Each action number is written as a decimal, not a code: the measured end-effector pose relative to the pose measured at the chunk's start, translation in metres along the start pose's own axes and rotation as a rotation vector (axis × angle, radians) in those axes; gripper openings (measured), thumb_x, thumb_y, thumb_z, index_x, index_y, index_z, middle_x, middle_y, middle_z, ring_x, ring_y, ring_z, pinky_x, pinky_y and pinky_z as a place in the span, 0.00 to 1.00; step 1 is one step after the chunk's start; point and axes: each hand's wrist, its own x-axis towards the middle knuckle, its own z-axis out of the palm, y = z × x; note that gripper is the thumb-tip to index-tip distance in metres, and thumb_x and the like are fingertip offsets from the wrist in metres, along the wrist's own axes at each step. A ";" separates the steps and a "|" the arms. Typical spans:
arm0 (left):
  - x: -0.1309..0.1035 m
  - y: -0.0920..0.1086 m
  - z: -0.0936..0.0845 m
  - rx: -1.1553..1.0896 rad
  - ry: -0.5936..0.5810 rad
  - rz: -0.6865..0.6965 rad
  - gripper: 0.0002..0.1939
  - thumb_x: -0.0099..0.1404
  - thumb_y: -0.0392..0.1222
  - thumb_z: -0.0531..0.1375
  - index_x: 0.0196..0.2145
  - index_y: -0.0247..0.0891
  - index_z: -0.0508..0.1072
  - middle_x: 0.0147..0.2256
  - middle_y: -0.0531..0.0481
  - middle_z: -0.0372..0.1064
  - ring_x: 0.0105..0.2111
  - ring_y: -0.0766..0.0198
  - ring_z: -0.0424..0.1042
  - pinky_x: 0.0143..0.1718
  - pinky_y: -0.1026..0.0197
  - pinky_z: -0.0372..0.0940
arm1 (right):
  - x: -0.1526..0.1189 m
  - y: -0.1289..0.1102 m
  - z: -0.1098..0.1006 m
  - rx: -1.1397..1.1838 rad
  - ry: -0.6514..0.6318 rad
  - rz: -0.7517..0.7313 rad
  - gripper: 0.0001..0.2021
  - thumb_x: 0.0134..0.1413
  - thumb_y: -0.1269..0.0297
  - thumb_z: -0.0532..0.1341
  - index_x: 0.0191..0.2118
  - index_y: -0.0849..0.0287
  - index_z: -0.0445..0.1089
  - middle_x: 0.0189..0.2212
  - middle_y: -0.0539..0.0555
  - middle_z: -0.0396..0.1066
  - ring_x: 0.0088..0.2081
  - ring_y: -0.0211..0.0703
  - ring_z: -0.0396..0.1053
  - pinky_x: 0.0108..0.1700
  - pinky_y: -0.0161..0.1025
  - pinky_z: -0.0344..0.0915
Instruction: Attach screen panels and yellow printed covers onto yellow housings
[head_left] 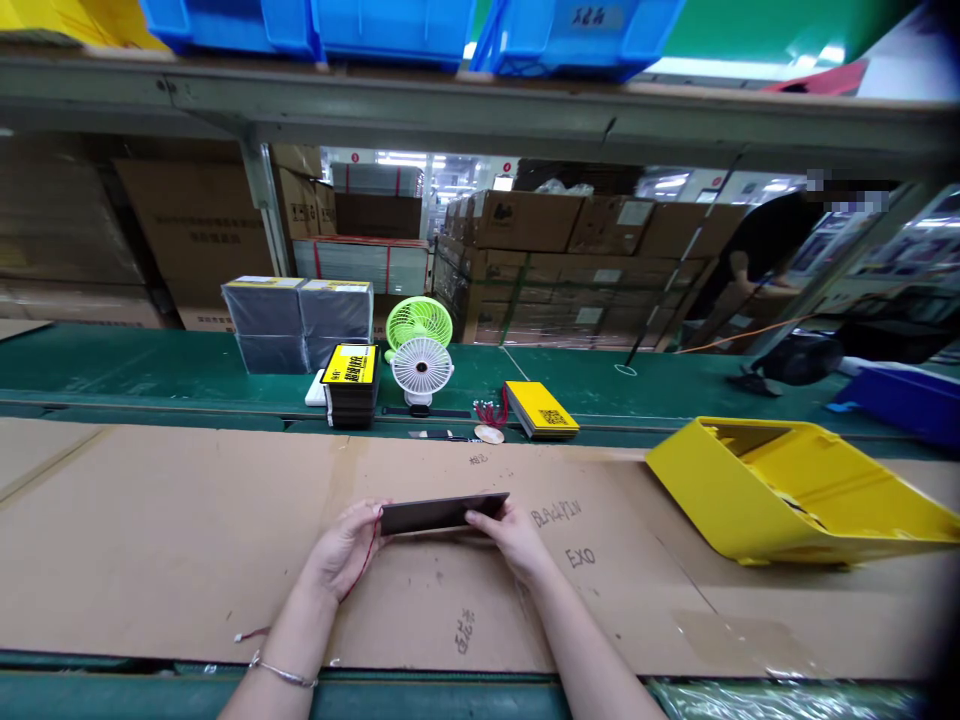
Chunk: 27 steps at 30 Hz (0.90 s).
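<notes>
A thin dark rectangular battery pack [431, 514] is held tilted above the cardboard, its dark flat face towards me. My left hand [349, 545] grips its left end, the thumb along the edge. My right hand [514, 535] pinches the right end, thumb on the face and fingers behind. A red and black wire lead [367, 568] runs down from the left end across my left palm. Beyond my left wrist, a small white connector [240, 637] on a wire end lies on the cardboard. The pack's far side is hidden.
Cardboard [187, 540] with handwriting covers the bench. Behind it stand yellow-topped stacked packs [351, 390], a yellow pack stack [540, 410], a white fan [422, 368], a green fan [420, 322] and grey wrapped blocks [300, 325]. A yellow bin [750, 490] sits right. A person [765, 250] is beyond.
</notes>
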 end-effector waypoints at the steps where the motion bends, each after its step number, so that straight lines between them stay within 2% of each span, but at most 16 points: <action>1: 0.000 -0.001 -0.001 0.002 0.001 0.005 0.09 0.52 0.37 0.63 0.34 0.34 0.75 0.37 0.46 0.73 0.40 0.61 0.70 0.42 0.59 0.64 | 0.000 0.000 0.000 0.003 -0.004 0.002 0.16 0.37 0.59 0.70 0.35 0.59 0.73 0.36 0.55 0.75 0.42 0.53 0.70 0.50 0.49 0.62; 6: 0.003 -0.007 -0.003 0.005 0.004 0.024 0.12 0.51 0.38 0.64 0.35 0.34 0.75 0.39 0.45 0.73 0.41 0.59 0.70 0.42 0.59 0.64 | 0.001 0.003 -0.001 0.028 -0.006 -0.003 0.18 0.37 0.58 0.70 0.37 0.59 0.73 0.39 0.56 0.75 0.45 0.54 0.69 0.52 0.50 0.61; 13: 0.008 -0.011 -0.005 -0.079 -0.007 0.010 0.09 0.53 0.33 0.62 0.35 0.35 0.74 0.36 0.51 0.73 0.38 0.66 0.71 0.38 0.66 0.65 | 0.002 0.006 -0.002 0.069 0.018 -0.026 0.19 0.37 0.58 0.70 0.38 0.59 0.73 0.41 0.57 0.74 0.47 0.55 0.67 0.53 0.51 0.59; 16: 0.010 -0.013 -0.007 -0.139 0.039 -0.030 0.12 0.53 0.29 0.61 0.37 0.36 0.73 0.38 0.51 0.73 0.38 0.68 0.71 0.40 0.67 0.66 | 0.002 0.005 -0.002 0.091 0.043 -0.038 0.20 0.37 0.58 0.70 0.40 0.58 0.72 0.43 0.57 0.73 0.50 0.55 0.65 0.54 0.51 0.58; 21: 0.010 -0.013 -0.005 -0.186 0.155 -0.056 0.14 0.52 0.25 0.60 0.36 0.36 0.73 0.36 0.50 0.74 0.35 0.67 0.73 0.42 0.63 0.68 | 0.001 0.003 -0.003 0.144 0.057 -0.044 0.23 0.36 0.58 0.71 0.42 0.57 0.71 0.45 0.56 0.72 0.51 0.54 0.65 0.55 0.51 0.57; 27: 0.007 -0.010 -0.001 -0.122 0.170 -0.034 0.14 0.51 0.22 0.59 0.34 0.35 0.72 0.34 0.50 0.75 0.34 0.66 0.74 0.41 0.63 0.69 | 0.003 0.005 -0.006 0.213 0.068 -0.035 0.21 0.38 0.60 0.70 0.42 0.56 0.70 0.46 0.55 0.72 0.52 0.52 0.63 0.57 0.50 0.56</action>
